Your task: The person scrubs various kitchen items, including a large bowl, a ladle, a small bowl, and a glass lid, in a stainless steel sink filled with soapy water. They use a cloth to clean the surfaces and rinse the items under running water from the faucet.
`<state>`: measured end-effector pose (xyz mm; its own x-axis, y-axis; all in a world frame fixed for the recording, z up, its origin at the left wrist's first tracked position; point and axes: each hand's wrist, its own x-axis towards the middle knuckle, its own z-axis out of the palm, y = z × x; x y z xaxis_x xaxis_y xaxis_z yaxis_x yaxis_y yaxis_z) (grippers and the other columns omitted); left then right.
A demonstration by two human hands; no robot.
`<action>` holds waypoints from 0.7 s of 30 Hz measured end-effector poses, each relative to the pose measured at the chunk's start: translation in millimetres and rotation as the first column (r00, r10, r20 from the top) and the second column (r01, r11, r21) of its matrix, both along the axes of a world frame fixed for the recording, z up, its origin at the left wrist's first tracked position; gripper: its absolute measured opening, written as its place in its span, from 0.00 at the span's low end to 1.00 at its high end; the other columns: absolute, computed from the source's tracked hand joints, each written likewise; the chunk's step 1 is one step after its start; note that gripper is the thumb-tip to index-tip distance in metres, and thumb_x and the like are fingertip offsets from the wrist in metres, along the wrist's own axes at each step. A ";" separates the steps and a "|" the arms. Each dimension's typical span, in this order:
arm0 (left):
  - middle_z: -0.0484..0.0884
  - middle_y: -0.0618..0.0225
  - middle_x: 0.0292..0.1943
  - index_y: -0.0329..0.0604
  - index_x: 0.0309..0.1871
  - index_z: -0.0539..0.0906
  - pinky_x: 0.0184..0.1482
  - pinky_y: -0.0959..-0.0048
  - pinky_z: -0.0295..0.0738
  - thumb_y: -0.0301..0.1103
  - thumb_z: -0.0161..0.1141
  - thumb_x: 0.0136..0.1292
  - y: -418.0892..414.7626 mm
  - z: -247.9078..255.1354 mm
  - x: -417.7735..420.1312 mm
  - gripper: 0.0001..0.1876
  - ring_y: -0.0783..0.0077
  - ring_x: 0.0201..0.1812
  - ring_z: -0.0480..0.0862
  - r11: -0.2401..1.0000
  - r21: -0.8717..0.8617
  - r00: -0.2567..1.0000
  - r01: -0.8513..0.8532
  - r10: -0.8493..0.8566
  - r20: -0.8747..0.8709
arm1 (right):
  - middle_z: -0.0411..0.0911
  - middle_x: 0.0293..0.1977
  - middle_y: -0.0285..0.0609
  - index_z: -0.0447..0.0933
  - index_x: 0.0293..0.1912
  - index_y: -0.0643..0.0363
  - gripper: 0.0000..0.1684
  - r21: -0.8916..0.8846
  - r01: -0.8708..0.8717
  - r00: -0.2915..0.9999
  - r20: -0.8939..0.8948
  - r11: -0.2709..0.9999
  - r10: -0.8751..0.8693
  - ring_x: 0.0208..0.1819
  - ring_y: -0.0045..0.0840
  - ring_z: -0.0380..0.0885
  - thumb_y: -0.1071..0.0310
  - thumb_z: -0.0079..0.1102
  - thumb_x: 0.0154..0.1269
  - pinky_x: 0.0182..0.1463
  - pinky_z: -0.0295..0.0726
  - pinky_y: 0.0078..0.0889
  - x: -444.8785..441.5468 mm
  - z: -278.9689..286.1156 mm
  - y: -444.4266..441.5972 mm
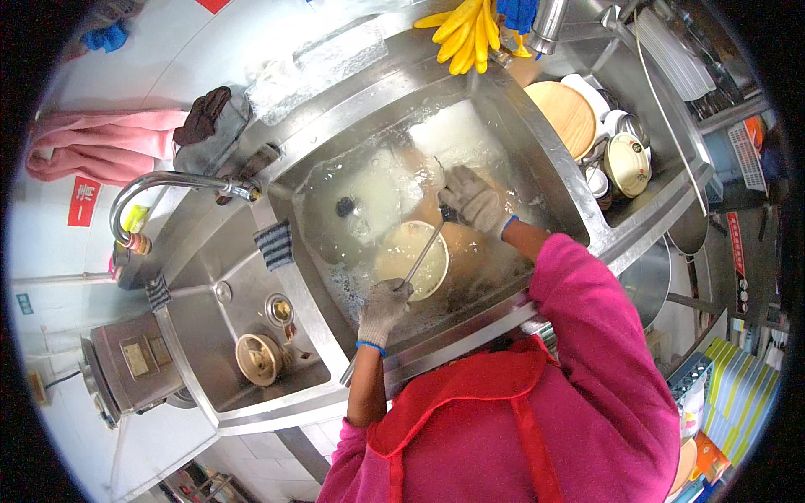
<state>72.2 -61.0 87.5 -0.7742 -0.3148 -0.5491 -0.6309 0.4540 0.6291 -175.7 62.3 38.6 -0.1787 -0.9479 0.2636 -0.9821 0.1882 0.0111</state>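
My left hand (385, 308), in a grey knit glove with a blue cuff, grips a long thin metal utensil handle (425, 253). The handle slants up over the water to my right hand (475, 200), gloved alike, whose fingers curl at its dark far end (447, 212). What kind of utensil it is, I cannot tell. Beneath the handle, a round cream bowl (412, 261) lies in cloudy water in the middle steel sink (556, 151). Pale dishes (462, 135) lie submerged farther back, and a small dark round object (344, 207) shows at the left.
The left basin holds a brown-stained bowl (258, 359) near a drain (279, 309); a curved faucet (170, 179) rises behind it. In the right basin are a round wooden board (563, 119) and several dishes (627, 165). Yellow gloves (465, 38) hang at the back.
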 end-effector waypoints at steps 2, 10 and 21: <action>0.75 0.64 0.17 0.39 0.32 0.79 0.23 0.74 0.67 0.38 0.52 0.55 4.8 3.0 -4.4 0.12 0.76 0.17 0.73 0.999 -0.030 1.000 -0.020 0.020 0.002 | 0.70 0.32 0.44 0.69 0.34 0.58 0.10 0.015 -0.041 0.940 0.340 0.999 0.033 0.32 0.33 0.68 0.63 0.45 0.54 0.37 0.68 0.32 -8.1 -19.6 0.7; 0.75 0.63 0.17 0.39 0.32 0.79 0.24 0.73 0.68 0.38 0.51 0.55 7.7 9.8 -7.5 0.12 0.74 0.18 0.74 1.000 -0.027 0.992 -0.010 0.013 0.126 | 0.75 0.23 0.45 0.74 0.26 0.61 0.11 0.091 0.217 0.649 0.730 0.972 -0.213 0.28 0.33 0.74 0.63 0.49 0.51 0.35 0.72 0.31 -20.0 -51.8 -7.3; 0.74 0.67 0.16 0.39 0.31 0.79 0.23 0.77 0.67 0.36 0.52 0.56 2.4 -10.0 -10.5 0.10 0.79 0.18 0.73 0.991 0.076 0.994 -0.111 0.112 -0.006 | 0.74 0.36 0.46 0.72 0.38 0.60 0.13 0.627 0.479 0.643 0.226 0.615 -0.731 0.36 0.33 0.74 0.64 0.51 0.53 0.38 0.73 0.33 19.2 -91.6 10.1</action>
<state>61.7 -58.7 77.5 -0.7423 -0.3575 -0.5667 -0.6682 0.3321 0.6658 -156.5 72.3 -53.1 -0.7264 -0.5298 -0.4378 -0.5484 0.8307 -0.0954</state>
